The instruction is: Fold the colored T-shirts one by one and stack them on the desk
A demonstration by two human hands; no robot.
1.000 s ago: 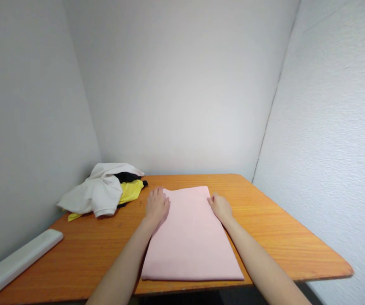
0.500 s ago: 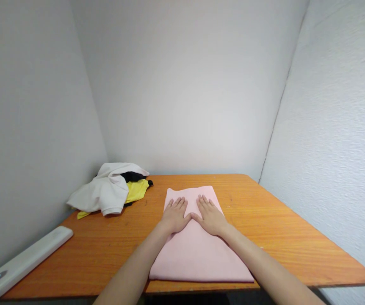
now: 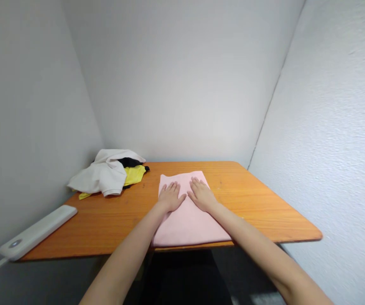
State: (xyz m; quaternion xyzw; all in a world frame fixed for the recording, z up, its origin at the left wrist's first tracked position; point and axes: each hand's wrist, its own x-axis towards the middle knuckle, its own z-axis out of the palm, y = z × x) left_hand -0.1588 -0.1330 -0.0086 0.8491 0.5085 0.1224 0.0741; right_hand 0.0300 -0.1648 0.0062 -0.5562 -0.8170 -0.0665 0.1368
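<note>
A folded pink cloth (image 3: 189, 222) lies flat on the orange wooden table (image 3: 258, 207), reaching the near edge. My left hand (image 3: 170, 197) and my right hand (image 3: 201, 195) rest palm down side by side on the far half of the cloth, fingers spread and flat, thumbs almost touching. Neither hand grips anything.
A heap of white, yellow and black clothes (image 3: 106, 177) sits at the table's far left corner. A long white device (image 3: 36, 232) with a cable lies along the left edge. White walls close in on the left, back and right.
My hands moved from the cloth's far corners to its middle and now lie flat together. The view has pulled back and tilted, showing the table's near edge and the floor below.
</note>
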